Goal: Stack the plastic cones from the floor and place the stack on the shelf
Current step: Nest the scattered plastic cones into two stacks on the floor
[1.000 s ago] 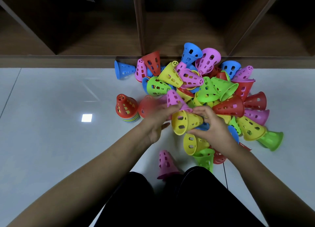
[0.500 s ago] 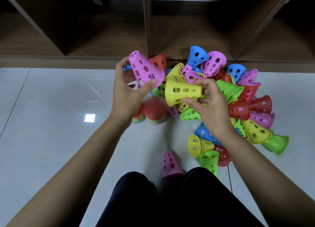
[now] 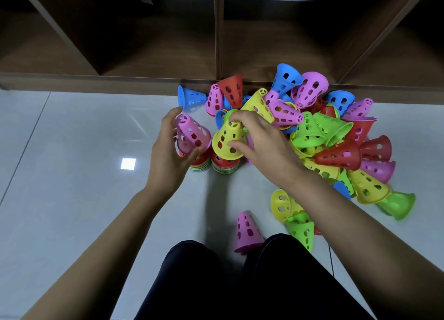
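The left hand [image 3: 168, 156] grips a pink cone [image 3: 192, 134] and the right hand [image 3: 262, 139] pinches a yellow cone [image 3: 225, 142], each wide end down to sleeve over the left stack [image 3: 200, 167] and right stack [image 3: 224, 168] on the floor [image 3: 72, 151]; half a second ago both cones were raised and sideways; the loose pile [image 3: 336, 137] lies against the shelf [image 3: 144, 55].

Glossy pale floor [image 3: 72, 151], dark wooden shelf [image 3: 144, 55]
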